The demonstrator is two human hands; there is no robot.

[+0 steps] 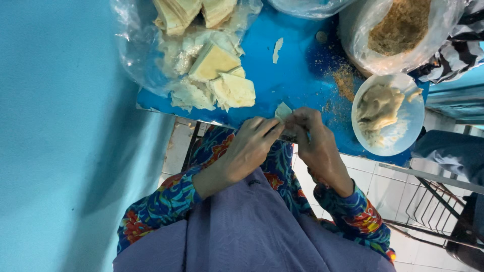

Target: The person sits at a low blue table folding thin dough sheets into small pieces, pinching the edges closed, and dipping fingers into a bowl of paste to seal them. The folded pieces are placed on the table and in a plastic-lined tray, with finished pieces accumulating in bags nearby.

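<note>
Hands [282,138] pinching pastry sheet [283,110] between

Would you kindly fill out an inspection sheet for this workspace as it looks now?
Surface: blue table, crumbs scattered near its right side.
Job's things: small pale wrapper piece, pinched between both hands at the table edge.
Clutter: clear bag of folded pale wrappers; bag of brown crumbs; bowl of pale paste; torn scrap.
Hands: left hand and right hand, both closed on the wrapper piece.
Cables: nothing seen.
Surroundings: turquoise wall, white tiled floor, metal rack.
</note>
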